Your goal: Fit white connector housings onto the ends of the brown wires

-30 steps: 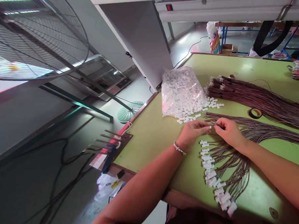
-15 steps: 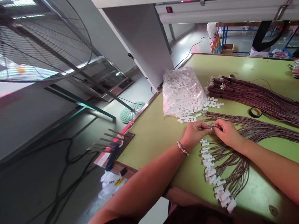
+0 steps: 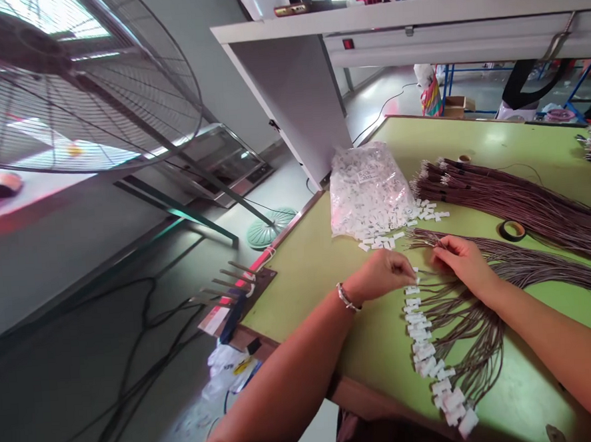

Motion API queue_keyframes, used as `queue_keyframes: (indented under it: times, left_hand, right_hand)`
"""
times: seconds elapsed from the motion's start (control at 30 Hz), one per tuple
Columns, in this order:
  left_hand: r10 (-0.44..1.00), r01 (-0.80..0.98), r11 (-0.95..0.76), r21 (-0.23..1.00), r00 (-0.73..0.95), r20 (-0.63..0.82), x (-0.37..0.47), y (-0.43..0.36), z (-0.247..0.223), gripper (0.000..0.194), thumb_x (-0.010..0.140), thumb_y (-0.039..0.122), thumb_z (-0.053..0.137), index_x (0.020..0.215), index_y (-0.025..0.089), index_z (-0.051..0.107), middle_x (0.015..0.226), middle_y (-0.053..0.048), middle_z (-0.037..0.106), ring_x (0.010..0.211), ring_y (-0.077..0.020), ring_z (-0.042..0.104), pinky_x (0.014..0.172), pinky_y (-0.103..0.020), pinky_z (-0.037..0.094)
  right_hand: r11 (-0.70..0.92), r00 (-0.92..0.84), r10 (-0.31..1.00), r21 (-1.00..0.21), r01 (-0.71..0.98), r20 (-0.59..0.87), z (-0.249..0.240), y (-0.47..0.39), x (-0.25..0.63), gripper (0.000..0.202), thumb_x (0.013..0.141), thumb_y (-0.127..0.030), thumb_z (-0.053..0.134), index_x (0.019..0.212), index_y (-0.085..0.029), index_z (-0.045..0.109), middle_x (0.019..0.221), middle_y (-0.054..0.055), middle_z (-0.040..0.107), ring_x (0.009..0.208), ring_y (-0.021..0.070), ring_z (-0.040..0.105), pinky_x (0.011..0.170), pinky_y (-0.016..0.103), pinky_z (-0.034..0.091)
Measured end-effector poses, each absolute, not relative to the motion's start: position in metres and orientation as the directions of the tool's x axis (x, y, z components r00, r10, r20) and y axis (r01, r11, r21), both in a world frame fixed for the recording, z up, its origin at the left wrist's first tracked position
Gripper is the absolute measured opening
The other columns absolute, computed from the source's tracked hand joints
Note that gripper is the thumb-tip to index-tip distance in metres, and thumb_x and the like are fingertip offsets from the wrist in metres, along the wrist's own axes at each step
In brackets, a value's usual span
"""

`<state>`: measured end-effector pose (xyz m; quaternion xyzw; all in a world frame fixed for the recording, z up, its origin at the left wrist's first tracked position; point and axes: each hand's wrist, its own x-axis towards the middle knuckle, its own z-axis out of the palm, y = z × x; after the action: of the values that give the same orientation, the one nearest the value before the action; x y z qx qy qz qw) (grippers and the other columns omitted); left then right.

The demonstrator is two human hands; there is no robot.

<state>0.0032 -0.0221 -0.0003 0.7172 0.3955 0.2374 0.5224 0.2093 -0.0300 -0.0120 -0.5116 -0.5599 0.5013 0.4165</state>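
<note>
My left hand (image 3: 383, 274) has its fingertips pinched on a small white connector (image 3: 416, 277) at the far end of a row. The row of white connectors (image 3: 419, 333) runs toward the table's near edge, each joined to thin brown wires (image 3: 445, 325) that fan out rightward. To the right, my right hand (image 3: 462, 259) has thumb and forefinger closed at the tips of a long loose wire bundle (image 3: 543, 257). Loose white connectors (image 3: 384, 241) lie beyond my hands, spilling from a clear plastic bag (image 3: 368, 183).
A thicker brown wire bundle (image 3: 519, 197) and a black tape roll (image 3: 512, 230) lie on the green table (image 3: 299, 274). Metal prongs (image 3: 233, 278) stick out at its left edge. A large fan (image 3: 92, 87) stands at left, and a white shelf (image 3: 388, 18) spans the back.
My hands have moved apart. The left came down to the head of the row with a connector, while the right stayed by the loose wire tips. The camera view shifted slightly.
</note>
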Motion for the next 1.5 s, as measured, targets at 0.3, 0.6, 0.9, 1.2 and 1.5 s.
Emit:
queue_keyframes:
  times: [0.3, 0.6, 0.9, 1.2, 1.5]
  left_hand:
    - [0.899, 0.779, -0.423, 0.464, 0.298, 0.319, 0.014, 0.015, -0.009, 0.022, 0.084, 0.019, 0.050, 0.096, 0.019, 0.068, 0.092, -0.008, 0.066, 0.089, -0.0202, 0.058, 0.083, -0.035, 0.046]
    - [0.927, 0.904, -0.364, 0.225, 0.330, 0.177, 0.012, 0.013, -0.015, 0.027, 0.084, 0.017, 0.043, 0.088, 0.018, 0.070, 0.081, -0.009, 0.054, 0.075, -0.0198, 0.054, 0.065, -0.030, 0.042]
    - [0.975, 0.360, -0.207, 0.910, 0.150, 0.162, 0.009, -0.002, 0.000, 0.022, 0.077, 0.021, 0.057, 0.097, 0.015, 0.063, 0.074, -0.003, 0.057, 0.060, -0.0108, 0.052, 0.056, -0.025, 0.043]
    - [0.935, -0.404, 0.316, 0.858, 0.287, -0.209, 0.028, -0.015, -0.004, 0.019, 0.063, 0.014, 0.072, 0.081, 0.010, 0.067, 0.069, -0.002, 0.065, 0.063, -0.0085, 0.061, 0.064, -0.021, 0.048]
    - [0.902, -0.397, 0.405, 0.824, 0.321, -0.289, 0.034, -0.016, -0.007, 0.011, 0.069, 0.010, 0.069, 0.080, 0.007, 0.066, 0.070, -0.006, 0.069, 0.064, -0.0109, 0.065, 0.071, -0.024, 0.051]
  right_hand:
    - [-0.231, -0.041, 0.972, -0.973, -0.005, -0.231, -0.012, -0.025, 0.204, 0.020, 0.063, -0.035, 0.063, 0.063, -0.016, 0.056, 0.049, -0.003, 0.053, 0.038, 0.0047, 0.029, 0.038, 0.020, 0.015]
    - [-0.121, -0.078, 0.988, -0.985, 0.121, -0.131, -0.020, -0.025, 0.208, 0.025, 0.070, -0.040, 0.060, 0.066, -0.016, 0.058, 0.051, -0.003, 0.053, 0.040, 0.0054, 0.030, 0.038, 0.020, 0.019]
    - [-0.153, -0.080, 0.984, -0.984, 0.094, -0.161, -0.016, -0.024, 0.209, 0.024, 0.068, -0.040, 0.062, 0.065, -0.017, 0.056, 0.049, -0.004, 0.049, 0.037, 0.0054, 0.028, 0.038, 0.022, 0.017]
    - [-0.143, -0.033, 0.989, -0.988, 0.066, -0.145, -0.011, -0.027, 0.206, 0.024, 0.066, -0.038, 0.062, 0.060, -0.018, 0.049, 0.047, -0.007, 0.033, 0.041, 0.0052, 0.022, 0.039, 0.022, 0.014]
    - [-0.017, -0.064, 0.997, -0.976, 0.216, -0.032, -0.015, -0.030, 0.208, 0.026, 0.070, -0.040, 0.058, 0.061, -0.018, 0.049, 0.049, -0.006, 0.035, 0.044, 0.0066, 0.026, 0.042, 0.022, 0.021]
